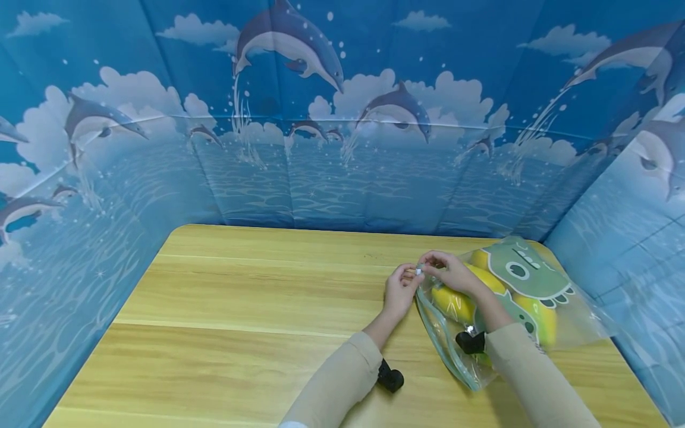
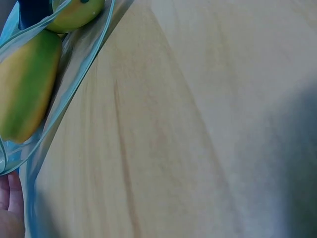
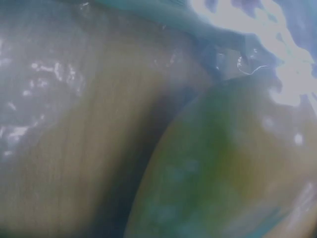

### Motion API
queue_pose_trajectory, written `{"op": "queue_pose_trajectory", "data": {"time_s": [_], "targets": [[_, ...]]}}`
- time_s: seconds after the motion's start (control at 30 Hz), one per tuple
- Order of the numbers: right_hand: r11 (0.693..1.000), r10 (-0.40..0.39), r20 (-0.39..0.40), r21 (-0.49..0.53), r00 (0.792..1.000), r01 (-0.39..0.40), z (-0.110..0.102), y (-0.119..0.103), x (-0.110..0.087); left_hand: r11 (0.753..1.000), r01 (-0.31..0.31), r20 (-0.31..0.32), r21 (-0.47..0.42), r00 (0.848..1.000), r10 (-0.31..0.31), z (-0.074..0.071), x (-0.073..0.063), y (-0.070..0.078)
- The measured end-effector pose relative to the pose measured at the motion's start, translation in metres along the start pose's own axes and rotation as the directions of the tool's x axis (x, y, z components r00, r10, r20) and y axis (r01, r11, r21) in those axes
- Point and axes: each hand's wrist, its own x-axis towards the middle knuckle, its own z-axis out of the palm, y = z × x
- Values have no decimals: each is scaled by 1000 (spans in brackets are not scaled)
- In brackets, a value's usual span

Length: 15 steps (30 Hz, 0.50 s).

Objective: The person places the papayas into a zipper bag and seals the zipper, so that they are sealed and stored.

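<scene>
A clear zip bag point(image 1: 575, 330) with a green cartoon animal print lies on the right of the table. Inside it are several yellow fruits point(image 1: 455, 304); the left wrist view shows a long yellow-and-green one point(image 2: 28, 87) near the mouth. At the bag's far left corner my left hand point(image 1: 399, 291) pinches the end of the green zip edge. Right beside it my right hand point(image 1: 453, 272) pinches the same corner, with a small white piece between the fingertips. Through the right wrist view's glare, a green-and-yellow fruit point(image 3: 213, 163) appears close up behind plastic.
The wood-grain table point(image 1: 241, 297) stretches to the left of the bag. A blue dolphin-print cloth point(image 1: 342, 172) hangs behind it and along both sides. Black wrist cameras point(image 1: 390, 378) sit by the cuffs; the one on the right is over the bag.
</scene>
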Motion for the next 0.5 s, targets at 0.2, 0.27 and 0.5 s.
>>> {"op": "queue_pose_trajectory", "data": {"time_s": [0.2, 0.27, 0.5], "targets": [[1000, 12, 0, -27, 1000, -12, -1, -25, -6, 999, -1, -38, 54, 999, 3, 3, 2, 1], [1000, 6, -3, -29, 1000, -6, 0, -25, -6, 998, 2, -51, 66, 999, 1, 3, 2, 0], [999, -16, -24, -45, 1000, 15, 3, 9, -1, 996, -19, -73, 86, 997, 25, 6, 0, 1]]}}
